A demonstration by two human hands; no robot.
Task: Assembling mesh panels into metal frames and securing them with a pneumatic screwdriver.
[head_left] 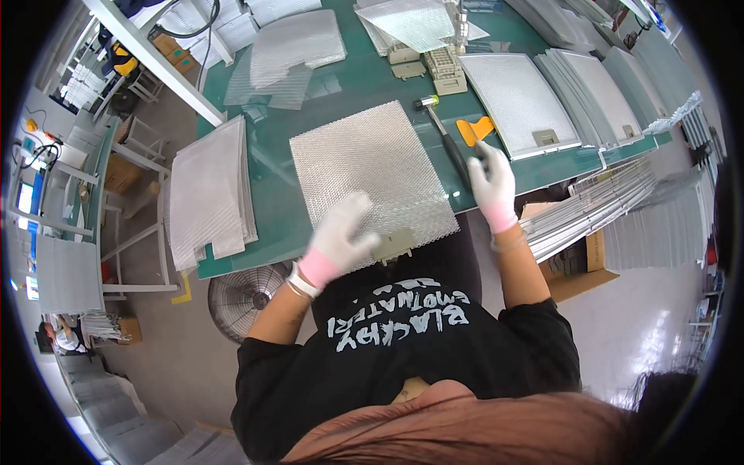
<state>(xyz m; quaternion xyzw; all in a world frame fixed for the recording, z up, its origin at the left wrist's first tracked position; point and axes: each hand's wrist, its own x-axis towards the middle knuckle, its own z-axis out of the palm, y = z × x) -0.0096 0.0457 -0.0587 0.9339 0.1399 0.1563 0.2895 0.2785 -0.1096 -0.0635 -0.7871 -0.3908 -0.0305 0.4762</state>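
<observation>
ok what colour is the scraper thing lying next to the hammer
Orange. The small scraper lies on the green table beside the hammer, clearest in the head view.

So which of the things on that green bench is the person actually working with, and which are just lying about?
In use:
- mesh sheet, under the left hand
- beige clip at the sheet's near edge
- hammer, its handle in the right hand

Lying about:
- orange scraper
- framed filter
- mesh stack
- filter stacks
- floor fan

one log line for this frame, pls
left hand: flat on mesh panel | right hand: gripping hammer handle | surface: green bench
</observation>
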